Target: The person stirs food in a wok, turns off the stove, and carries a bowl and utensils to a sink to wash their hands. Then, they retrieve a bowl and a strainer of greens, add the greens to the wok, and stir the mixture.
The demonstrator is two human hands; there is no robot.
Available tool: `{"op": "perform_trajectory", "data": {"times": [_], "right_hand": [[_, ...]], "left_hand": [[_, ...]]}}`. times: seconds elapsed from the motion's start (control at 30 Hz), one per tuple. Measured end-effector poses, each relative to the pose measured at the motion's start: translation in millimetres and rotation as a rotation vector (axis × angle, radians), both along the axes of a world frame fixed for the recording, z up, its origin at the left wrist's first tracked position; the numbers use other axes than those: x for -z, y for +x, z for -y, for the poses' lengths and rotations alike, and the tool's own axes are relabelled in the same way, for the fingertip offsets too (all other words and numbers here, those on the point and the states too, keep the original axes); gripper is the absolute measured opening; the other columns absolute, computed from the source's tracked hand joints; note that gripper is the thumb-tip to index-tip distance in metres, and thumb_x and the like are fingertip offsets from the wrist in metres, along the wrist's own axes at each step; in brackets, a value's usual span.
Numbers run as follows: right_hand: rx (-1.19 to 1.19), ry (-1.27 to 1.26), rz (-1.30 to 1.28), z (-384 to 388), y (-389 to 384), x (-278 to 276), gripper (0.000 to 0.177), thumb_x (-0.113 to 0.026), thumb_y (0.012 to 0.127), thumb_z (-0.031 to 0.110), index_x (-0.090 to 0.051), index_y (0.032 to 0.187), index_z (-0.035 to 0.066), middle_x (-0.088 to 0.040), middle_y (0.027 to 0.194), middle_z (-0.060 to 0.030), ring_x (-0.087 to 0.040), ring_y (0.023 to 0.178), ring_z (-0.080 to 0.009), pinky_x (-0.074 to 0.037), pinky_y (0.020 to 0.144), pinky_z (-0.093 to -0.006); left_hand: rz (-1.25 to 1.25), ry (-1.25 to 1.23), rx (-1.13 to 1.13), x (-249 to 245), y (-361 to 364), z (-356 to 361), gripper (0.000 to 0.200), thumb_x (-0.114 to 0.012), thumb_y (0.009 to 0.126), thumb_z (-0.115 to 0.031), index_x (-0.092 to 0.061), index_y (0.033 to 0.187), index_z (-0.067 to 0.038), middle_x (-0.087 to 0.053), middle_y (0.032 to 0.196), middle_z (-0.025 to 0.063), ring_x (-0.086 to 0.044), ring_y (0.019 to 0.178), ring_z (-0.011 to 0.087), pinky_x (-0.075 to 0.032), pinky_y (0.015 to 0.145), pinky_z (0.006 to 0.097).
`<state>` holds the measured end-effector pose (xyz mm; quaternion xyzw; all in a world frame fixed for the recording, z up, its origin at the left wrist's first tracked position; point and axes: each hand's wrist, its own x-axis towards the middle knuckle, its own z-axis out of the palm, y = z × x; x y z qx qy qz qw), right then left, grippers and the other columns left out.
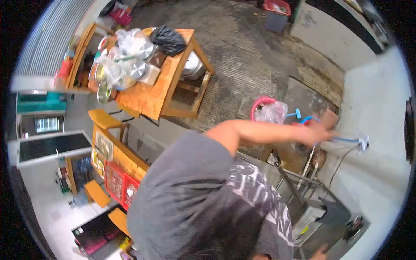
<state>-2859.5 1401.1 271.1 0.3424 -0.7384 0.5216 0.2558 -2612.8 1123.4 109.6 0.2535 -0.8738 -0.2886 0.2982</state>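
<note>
My left arm reaches across to the right, and my left hand [314, 132] is closed around a blue hose [345, 140] that runs to a tap [364, 143] on the pale wall. A red thing shows partly behind the fingers. At the bottom right edge, my right hand [320, 252] is only partly visible; its fingers look apart, with nothing seen in them. Just left of my left hand, a pink basin [256, 107] holds a clear plastic bag [273, 113], and a light blue brush-like tool [294, 114] lies beside it.
A wooden table [171, 78] at upper left carries plastic bags, bowls and a black bag [169, 40]. Red trays [115, 180] lie on a wooden surface at left. Metal frames and a dark grey container [331, 214] are at lower right. A grey bin [276, 19] stands at the top.
</note>
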Motion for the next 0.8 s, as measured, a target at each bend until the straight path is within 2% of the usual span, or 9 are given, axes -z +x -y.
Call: {"op": "perform_trajectory", "data": {"times": [0.07, 0.1, 0.13, 0.2, 0.3, 0.4, 0.5, 0.6, 0.8], "right_hand": [[0.024, -0.098, 0.169, 62.2, 44.6, -18.3, 0.025, -0.066, 0.076, 0.02, -0.053, 0.066, 0.002, -0.057, 0.067, -0.0114, -0.056, 0.056, -0.0183, -0.05, 0.051, -0.0308], [0.034, -0.085, 0.27, 89.3, 41.5, -22.4, 0.027, -0.068, 0.075, 0.02, -0.053, 0.061, 0.002, -0.057, 0.063, -0.0115, -0.056, 0.053, -0.018, -0.05, 0.049, -0.0305], [0.223, 0.332, 0.241, 105.4, -23.9, 7.8, 0.023, -0.055, 0.082, 0.017, -0.062, 0.093, -0.002, -0.058, 0.096, -0.0127, -0.057, 0.08, -0.0218, -0.049, 0.066, -0.0324], [-0.379, 0.018, 0.549, 189.3, -103.3, 113.4, 0.021, -0.047, 0.082, 0.01, -0.058, 0.096, -0.001, -0.058, 0.094, -0.0102, -0.054, 0.084, -0.0198, -0.046, 0.073, -0.0344], [-0.555, 1.118, -0.754, 364.6, -104.8, 332.2, 0.048, -0.054, 0.079, 0.016, -0.041, 0.122, -0.002, -0.052, 0.113, -0.0171, -0.048, 0.105, -0.0251, -0.037, 0.09, -0.0392], [-1.227, 1.061, 0.219, 430.9, 214.0, 238.4, 0.06, -0.052, 0.085, 0.031, -0.028, 0.131, 0.0, -0.034, 0.132, -0.0157, -0.032, 0.122, -0.0241, -0.022, 0.102, -0.0357], [-1.445, 0.683, 1.843, 465.1, 363.4, 240.6, 0.06, -0.032, 0.09, 0.043, -0.029, 0.129, -0.003, -0.036, 0.131, -0.0163, -0.035, 0.121, -0.0251, -0.023, 0.102, -0.0359], [-1.756, 0.629, 2.238, 522.3, 447.7, 203.5, 0.054, -0.029, 0.091, 0.039, -0.036, 0.122, -0.005, -0.036, 0.132, -0.0132, -0.036, 0.12, -0.0226, -0.025, 0.101, -0.0351], [-1.655, 1.026, 1.443, 665.1, 524.5, 208.8, 0.048, -0.034, 0.092, 0.034, -0.04, 0.12, -0.004, -0.037, 0.13, -0.0128, -0.036, 0.119, -0.0232, -0.028, 0.099, -0.0403]], "left_hand": [[0.354, 0.187, -0.155, 36.2, 79.3, 35.8, 0.072, -0.07, 0.052, -0.003, -0.041, 0.118, -0.007, -0.015, 0.134, 0.0294, -0.008, 0.126, 0.0479, -0.028, 0.098, 0.0487], [0.254, 0.037, -0.348, 75.4, 93.8, 47.9, 0.038, -0.065, 0.05, 0.0, -0.056, 0.087, -0.004, -0.044, 0.114, 0.0272, -0.04, 0.11, 0.0413, -0.042, 0.083, 0.0423], [0.209, 0.141, -0.381, 71.6, 111.7, 63.4, 0.028, -0.062, 0.051, 0.0, -0.055, 0.077, -0.004, -0.049, 0.103, 0.0245, -0.046, 0.099, 0.0383, -0.043, 0.076, 0.0419], [0.098, 0.349, -0.452, 62.0, 145.3, 94.5, 0.01, -0.058, 0.051, 0.002, -0.052, 0.057, -0.003, -0.058, 0.081, 0.0191, -0.057, 0.075, 0.0324, -0.045, 0.063, 0.0411], [-0.136, 0.372, -0.629, 84.7, 179.7, 137.6, 0.004, -0.054, 0.056, -0.002, -0.051, 0.056, -0.004, -0.056, 0.066, 0.0171, -0.057, 0.067, 0.0348, -0.043, 0.061, 0.0439], [-0.388, 0.159, -0.764, 73.9, 205.6, 184.9, 0.007, -0.055, 0.065, -0.01, -0.057, 0.07, -0.006, -0.057, 0.075, 0.0182, -0.057, 0.074, 0.0364, -0.042, 0.071, 0.0459], [-0.225, -0.013, -0.765, 66.3, 228.8, 204.2, 0.016, -0.051, 0.075, -0.019, -0.057, 0.083, -0.006, -0.058, 0.085, 0.0159, -0.057, 0.08, 0.0336, -0.042, 0.075, 0.0449], [-0.02, -0.057, -0.763, 60.0, 289.0, 231.8, 0.024, -0.046, 0.081, -0.027, -0.056, 0.089, -0.006, -0.059, 0.089, 0.0136, -0.057, 0.083, 0.0306, -0.044, 0.074, 0.0438], [0.066, 0.219, -0.806, 92.9, 413.6, 372.8, 0.03, -0.041, 0.086, -0.03, -0.057, 0.087, -0.005, -0.058, 0.081, 0.0153, -0.057, 0.066, 0.0327, -0.047, 0.059, 0.0424]]}}
